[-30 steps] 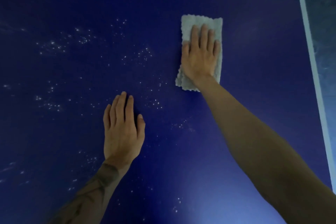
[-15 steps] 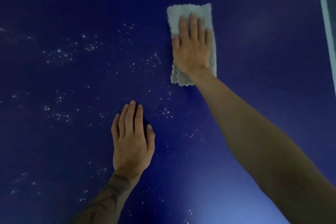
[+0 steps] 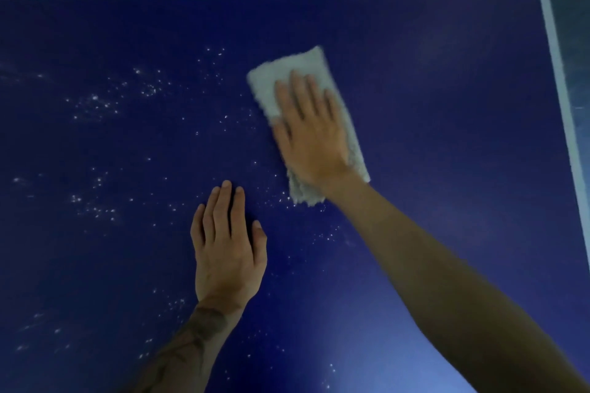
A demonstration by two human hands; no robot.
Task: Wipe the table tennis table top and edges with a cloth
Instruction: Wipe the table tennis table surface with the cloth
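— Where is the cloth (image 3: 298, 72) now?

— Under our right hand (image 3: 311, 134), which lies flat with fingers spread and presses it on the blue table top (image 3: 447, 105). It is pale, fluffy, folded long.

— And the left hand (image 3: 228, 249)?

— Flat and empty, just beside, as support. We judge the top wiping is in progress; next we need to sweep over the white specks (image 3: 95, 105) left of both hands.

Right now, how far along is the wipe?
Done: blue top right of the cloth looks speck-free. In hand: right hand presses the cloth flat; left hand braces on the table. Left: white specks on the left; white edge not reached.
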